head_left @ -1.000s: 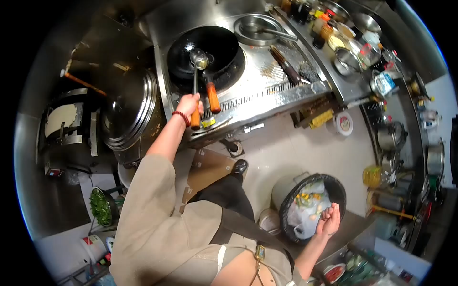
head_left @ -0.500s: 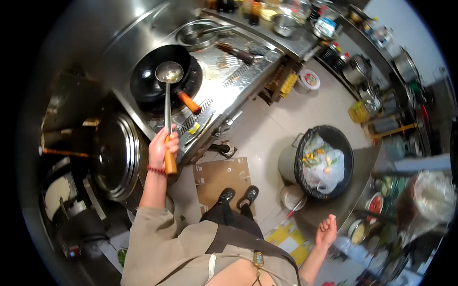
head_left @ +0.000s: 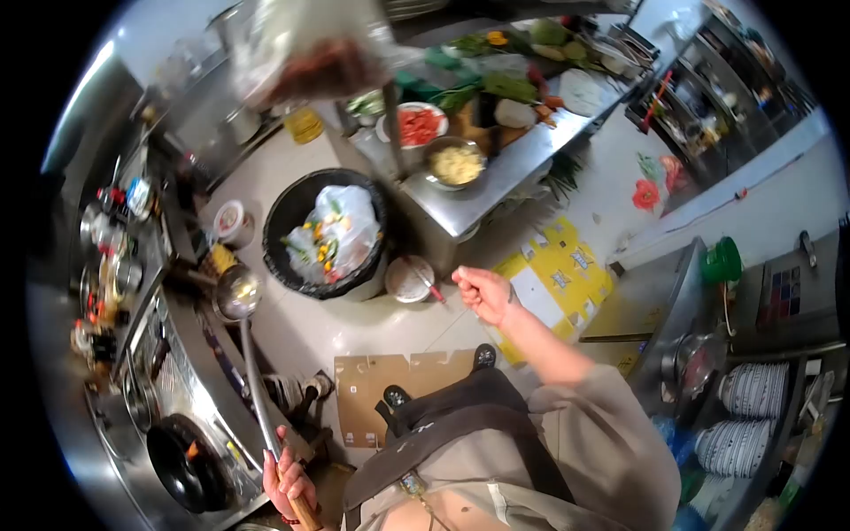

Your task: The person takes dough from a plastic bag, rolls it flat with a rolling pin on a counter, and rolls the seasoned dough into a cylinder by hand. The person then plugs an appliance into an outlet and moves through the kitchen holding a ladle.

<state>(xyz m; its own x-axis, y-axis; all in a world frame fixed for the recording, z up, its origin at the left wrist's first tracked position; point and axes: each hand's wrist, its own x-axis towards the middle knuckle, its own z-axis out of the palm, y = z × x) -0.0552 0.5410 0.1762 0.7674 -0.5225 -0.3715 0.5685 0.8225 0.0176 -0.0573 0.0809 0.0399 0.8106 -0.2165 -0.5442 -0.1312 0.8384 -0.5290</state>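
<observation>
My left hand (head_left: 288, 480) is closed round the wooden handle of a long metal ladle (head_left: 258, 382), low in the view. The ladle's bowl points away from me, over the floor beside the stove. Something pale shows in the bowl, too blurred to name. My right hand (head_left: 482, 294) is a loose fist, held out in front of the steel counter (head_left: 491, 190); I see nothing in it. Closest to that hand are a small white bucket (head_left: 407, 281) with a red-handled tool in it and, on the counter, a metal bowl of pale yellow shreds (head_left: 456, 165).
A black-lined bin (head_left: 274, 252) holds plastic bags and scraps. On the stove at left sits a black wok (head_left: 173, 473). Red chopped food (head_left: 418, 126) and vegetables lie along the counter. Cardboard (head_left: 359, 389) covers floor by my feet. Stacked bowls (head_left: 753, 389) stand at right.
My view has turned right, from the stove towards the counter. The ladle has left the wok and now extends over the floor. My right hand has risen forward, its fingers more curled.
</observation>
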